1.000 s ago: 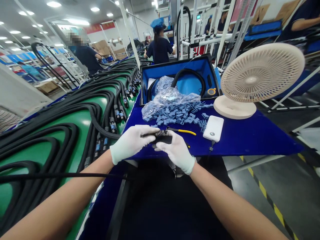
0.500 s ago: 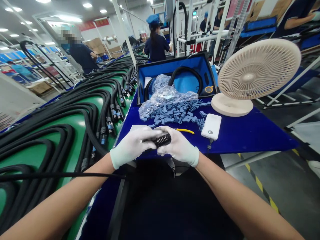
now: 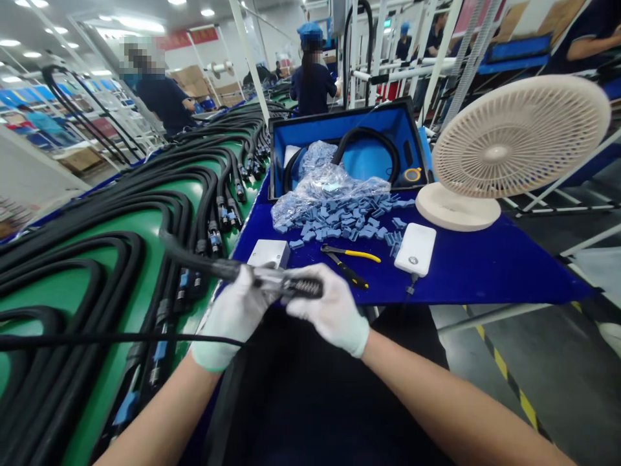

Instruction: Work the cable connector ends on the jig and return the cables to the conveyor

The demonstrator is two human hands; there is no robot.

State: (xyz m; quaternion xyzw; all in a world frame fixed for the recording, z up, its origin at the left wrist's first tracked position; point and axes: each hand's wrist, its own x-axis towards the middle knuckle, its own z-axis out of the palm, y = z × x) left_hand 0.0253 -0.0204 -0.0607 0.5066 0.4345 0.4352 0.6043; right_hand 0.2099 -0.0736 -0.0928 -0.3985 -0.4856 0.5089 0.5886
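Observation:
Both of my gloved hands are closed on the end of a black hose (image 3: 194, 260), above the near edge of the blue table. My left hand (image 3: 237, 310) wraps the hose just behind its metallic end fitting (image 3: 269, 279), which is partly blurred. At the tip, my right hand (image 3: 325, 301) grips a black ribbed end piece (image 3: 306, 287). A white block (image 3: 269, 252) sits just beyond my left hand. Pliers (image 3: 349, 257) with yellow and black handles lie beyond my right hand, near a pile of small blue clips (image 3: 339, 217).
Many black hoses (image 3: 116, 243) lie on the green surface at left. A blue bin (image 3: 405, 129) stands behind a clear plastic bag (image 3: 325, 178). A beige fan (image 3: 495, 154) and a white power bank (image 3: 416, 249) are at right. Two co-workers (image 3: 315, 77) (image 3: 162, 97) stand farther back.
My hands have moved left and slightly down, and the hose behind the end piece now shows, raised to the left. The pliers and white block are more exposed. The view has shifted slightly.

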